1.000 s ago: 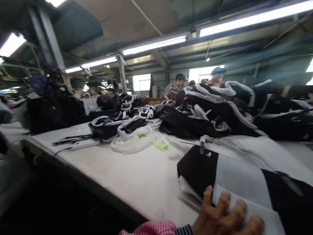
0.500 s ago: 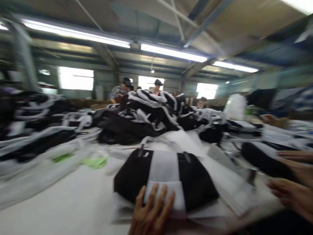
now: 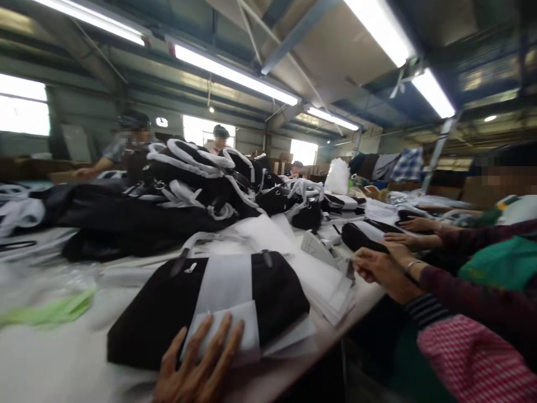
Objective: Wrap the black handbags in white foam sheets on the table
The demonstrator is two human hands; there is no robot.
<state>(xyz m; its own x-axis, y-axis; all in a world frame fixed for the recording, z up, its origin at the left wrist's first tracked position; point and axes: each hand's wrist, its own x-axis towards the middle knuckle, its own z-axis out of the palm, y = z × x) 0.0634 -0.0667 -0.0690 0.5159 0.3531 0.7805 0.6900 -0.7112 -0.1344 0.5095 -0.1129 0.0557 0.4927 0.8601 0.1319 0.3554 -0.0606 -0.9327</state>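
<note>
A black handbag [image 3: 157, 310] lies on the white table, wrapped around its middle with a white sheet band [image 3: 226, 280]. My left hand [image 3: 201, 358] rests on the band's lower flap, fingers spread. Off the bag's right side, my right hand [image 3: 380, 271], in a striped cuff and a red-and-white checked sleeve, is closed with fingers pinched together; what it holds is too small to make out. It is beside a stack of white sheets [image 3: 325, 288] and a pale flat object [image 3: 319, 249].
Piled black bags with white-wrapped handles [image 3: 197, 173] stand behind. Green sheets [image 3: 52, 309] and clear plastic lie at the left. A co-worker's hands [image 3: 400, 249] and maroon sleeves reach in from the right, near another black bag [image 3: 361, 236]. Other people are across the table.
The view has turned right, so the bag and both hands appear further left. My left hand stays on the band. My right hand's fingers look more closed, and its sleeve now shows.
</note>
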